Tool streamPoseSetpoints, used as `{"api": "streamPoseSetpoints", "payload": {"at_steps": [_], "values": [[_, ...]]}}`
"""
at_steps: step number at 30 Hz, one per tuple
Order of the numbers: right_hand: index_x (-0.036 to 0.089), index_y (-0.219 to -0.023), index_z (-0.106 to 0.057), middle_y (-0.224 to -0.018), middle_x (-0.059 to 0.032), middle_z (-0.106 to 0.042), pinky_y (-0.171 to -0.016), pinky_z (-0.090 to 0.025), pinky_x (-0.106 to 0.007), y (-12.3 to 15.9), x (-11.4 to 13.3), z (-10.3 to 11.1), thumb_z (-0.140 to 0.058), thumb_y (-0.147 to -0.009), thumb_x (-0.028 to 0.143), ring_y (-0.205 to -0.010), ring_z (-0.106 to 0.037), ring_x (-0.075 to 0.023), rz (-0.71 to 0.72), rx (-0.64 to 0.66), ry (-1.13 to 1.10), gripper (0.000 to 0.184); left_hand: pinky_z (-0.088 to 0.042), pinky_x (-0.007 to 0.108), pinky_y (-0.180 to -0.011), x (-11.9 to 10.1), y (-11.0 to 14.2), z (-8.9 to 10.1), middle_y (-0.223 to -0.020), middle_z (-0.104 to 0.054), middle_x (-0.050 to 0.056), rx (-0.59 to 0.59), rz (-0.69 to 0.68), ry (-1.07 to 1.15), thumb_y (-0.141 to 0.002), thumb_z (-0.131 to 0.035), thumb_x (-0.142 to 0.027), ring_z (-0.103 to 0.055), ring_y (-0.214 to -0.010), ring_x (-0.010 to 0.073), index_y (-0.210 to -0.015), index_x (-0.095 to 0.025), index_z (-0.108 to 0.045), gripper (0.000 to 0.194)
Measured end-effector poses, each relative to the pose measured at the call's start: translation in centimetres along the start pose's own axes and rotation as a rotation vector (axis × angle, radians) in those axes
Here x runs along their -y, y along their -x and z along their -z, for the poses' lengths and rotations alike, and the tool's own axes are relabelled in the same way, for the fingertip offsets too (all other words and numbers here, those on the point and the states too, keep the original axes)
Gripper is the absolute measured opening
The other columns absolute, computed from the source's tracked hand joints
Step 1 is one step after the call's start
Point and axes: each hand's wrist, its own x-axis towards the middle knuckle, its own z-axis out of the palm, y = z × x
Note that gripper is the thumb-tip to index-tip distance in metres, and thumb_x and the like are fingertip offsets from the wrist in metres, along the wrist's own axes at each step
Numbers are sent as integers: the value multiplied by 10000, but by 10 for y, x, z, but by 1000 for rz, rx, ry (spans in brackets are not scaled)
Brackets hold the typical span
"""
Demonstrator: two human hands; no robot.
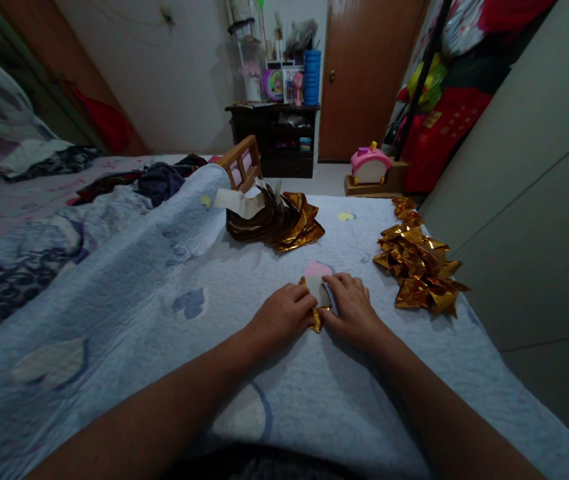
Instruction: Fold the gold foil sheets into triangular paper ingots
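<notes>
A small sheet of gold foil paper (pixel 319 291) lies on the bedspread between my hands, its pale back facing up and folded gold showing at the near corner and left edge. My left hand (pixel 284 312) presses its left side with curled fingers. On the right side, my right hand (pixel 353 308) has the thumb at the lower edge and the index fingertip at the top corner. Beyond them sits a thick fanned stack of gold foil paper (pixel 274 217). A pile of folded gold foil pieces (pixel 417 267) is to the right.
The pale blue bedspread (pixel 154 340) with heart shapes covers the surface. A wooden bed rail (pixel 242 160) stands at the far left corner, rumpled clothes (pixel 159 181) beside it. A pink toy (pixel 369 165) is past the far edge; a pale cabinet (pixel 529 220) borders the right.
</notes>
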Motion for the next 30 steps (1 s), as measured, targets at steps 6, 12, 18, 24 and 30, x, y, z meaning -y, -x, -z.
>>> {"api": "streamPoseSetpoints", "payload": {"at_steps": [6, 12, 18, 24, 30], "values": [[187, -1292, -549, -1292, -154, -569, -926, -380, -461, -2, -1, -2, -633, -801, 258, -1138, -472, -342, 39, -20, -36, 503, -471, 484, -964, -6, 5, -1, -1183, -602, 98, -135, 119, -80, -833, -766, -289, -531, -1123, 305, -982, -206, -643, 211], [173, -1347, -519, -1314, -153, -590, -953, -389, -469, -4, -3, -3, -642, -780, 223, -1150, -490, -336, 55, -36, -117, 583, -471, 465, -1006, -2, 7, 6, -1240, -548, 110, -130, 180, 121, -788, -804, -311, -518, -1152, 289, -1172, -189, -564, 469], [174, -1177, -604, -1130, -115, -675, -925, -433, -420, -8, -7, 0, -615, -807, 217, -1026, -570, -273, 45, -91, -272, 373, -472, 424, -959, 1, 4, 7, -1163, -622, 85, -47, 70, 190, -835, -761, -296, -556, -1086, 265, -1072, -193, -588, 311], [188, -1021, -616, -793, -16, -637, -688, -439, -300, -11, -6, 2, -567, -844, 216, -724, -595, -184, -142, -139, -363, 186, -456, 439, -1002, 1, 4, 5, -1199, -641, 103, -28, -25, 213, -846, -751, -323, -559, -1129, 274, -1139, -184, -608, 355], [162, -1174, -607, -793, -14, -650, -684, -417, -294, -13, -4, 0, -601, -826, 184, -715, -604, -185, -212, -147, -248, 349, -459, 463, -1029, 1, 4, 3, -1254, -627, 122, -28, -28, 201, -845, -731, -309, -565, -1177, 291, -1157, -191, -618, 352]]}}
